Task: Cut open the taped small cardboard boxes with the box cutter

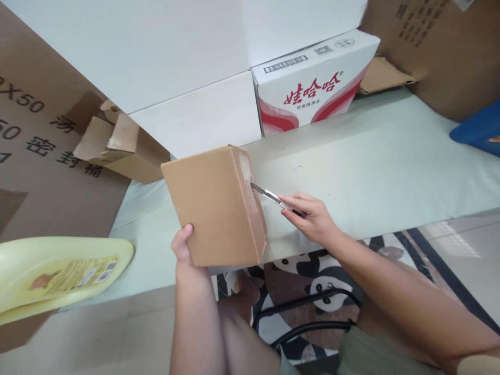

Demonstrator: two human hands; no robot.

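A brown cardboard box (211, 205) is held tilted over the light green tabletop, its taped narrow side facing right. At its lower left corner my left hand (183, 244) grips it, the thumb on the broad face and the other fingers hidden behind. In my right hand (310, 216) is a white utility knife (275, 198) with its blade out. The blade tip meets the taped side of the box about halfway along. Clear tape there looks wrinkled, with small dark marks near the tip.
A white and red water carton (312, 94) stands at the back beside plain white boxes. An opened small carton (133, 151) leans at left, before a large printed carton (50, 130). A yellow plastic container (66, 265) lies front left; a blue object (478, 130) is at right.
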